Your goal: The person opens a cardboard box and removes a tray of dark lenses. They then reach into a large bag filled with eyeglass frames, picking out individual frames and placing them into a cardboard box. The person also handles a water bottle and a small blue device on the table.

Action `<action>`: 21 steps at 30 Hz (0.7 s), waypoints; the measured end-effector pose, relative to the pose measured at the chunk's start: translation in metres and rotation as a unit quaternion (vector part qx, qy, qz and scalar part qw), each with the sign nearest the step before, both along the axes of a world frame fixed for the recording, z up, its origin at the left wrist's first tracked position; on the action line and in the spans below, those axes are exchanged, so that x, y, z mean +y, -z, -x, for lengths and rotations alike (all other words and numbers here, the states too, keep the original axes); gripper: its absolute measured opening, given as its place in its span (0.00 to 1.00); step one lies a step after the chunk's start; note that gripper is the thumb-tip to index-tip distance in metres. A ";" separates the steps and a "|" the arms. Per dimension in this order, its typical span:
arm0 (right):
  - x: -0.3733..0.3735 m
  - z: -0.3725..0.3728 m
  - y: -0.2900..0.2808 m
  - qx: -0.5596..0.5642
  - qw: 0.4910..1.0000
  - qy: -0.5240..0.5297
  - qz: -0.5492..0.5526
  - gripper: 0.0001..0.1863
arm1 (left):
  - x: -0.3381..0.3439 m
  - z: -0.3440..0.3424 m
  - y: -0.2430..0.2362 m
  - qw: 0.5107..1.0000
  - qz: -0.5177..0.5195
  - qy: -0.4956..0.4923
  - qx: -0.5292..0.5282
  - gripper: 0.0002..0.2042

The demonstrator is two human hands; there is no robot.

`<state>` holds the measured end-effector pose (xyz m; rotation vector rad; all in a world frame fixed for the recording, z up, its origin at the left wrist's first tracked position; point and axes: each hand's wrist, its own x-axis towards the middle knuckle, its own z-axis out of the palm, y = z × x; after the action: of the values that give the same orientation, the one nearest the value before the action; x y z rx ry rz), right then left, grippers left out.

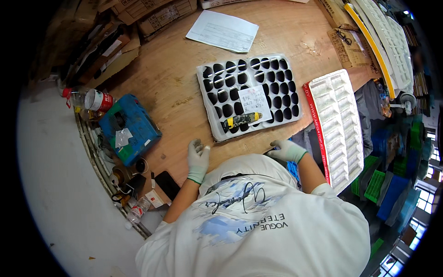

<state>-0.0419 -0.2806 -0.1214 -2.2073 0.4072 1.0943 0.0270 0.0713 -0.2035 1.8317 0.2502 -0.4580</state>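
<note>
My left hand (198, 161), in a pale glove with a green cuff, rests at the table's near edge with its fingers apart and nothing in it. My right hand (288, 151), gloved the same way, is by the near edge farther right, its fingers loosely stretched toward the left. Beyond both hands lies a white tray (214, 121) with rows of dark, glossy, rounded pieces in its pockets. A handwritten paper note (250, 99) lies on the tray. Across its lower end is a yellow cylindrical object (242, 120) with a dark pattern; its kind is unclear.
Left of the tray stand a blue case (131, 134), a plastic bottle (82, 98) and a black phone (167, 185). White slotted foam (339, 129) with red tape overhangs the right edge. Printed sheets (223, 31) lie at the back; cardboard boxes (168, 18) line the far left.
</note>
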 end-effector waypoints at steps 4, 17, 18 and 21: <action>-0.032 -0.070 -0.036 -0.202 0.950 0.166 -0.170 0.21 | 0.003 0.011 0.016 0.999 -0.019 -0.039 0.030 0.22; -0.034 -0.418 0.057 -0.175 0.899 -0.339 0.214 0.18 | -0.018 0.145 -0.025 0.951 -0.216 -0.213 0.064 0.20; -0.029 -0.415 0.060 -0.204 0.876 -0.372 0.229 0.16 | -0.021 0.151 -0.025 0.947 -0.219 -0.228 0.063 0.20; -0.038 -0.417 0.086 -0.230 0.878 -0.328 0.261 0.15 | -0.026 0.153 -0.038 0.947 -0.207 -0.245 0.031 0.18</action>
<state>0.3756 -0.3185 -0.2074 -3.1156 -0.3347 0.7615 -0.1257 0.0449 -0.1658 2.0683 0.8781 -0.1127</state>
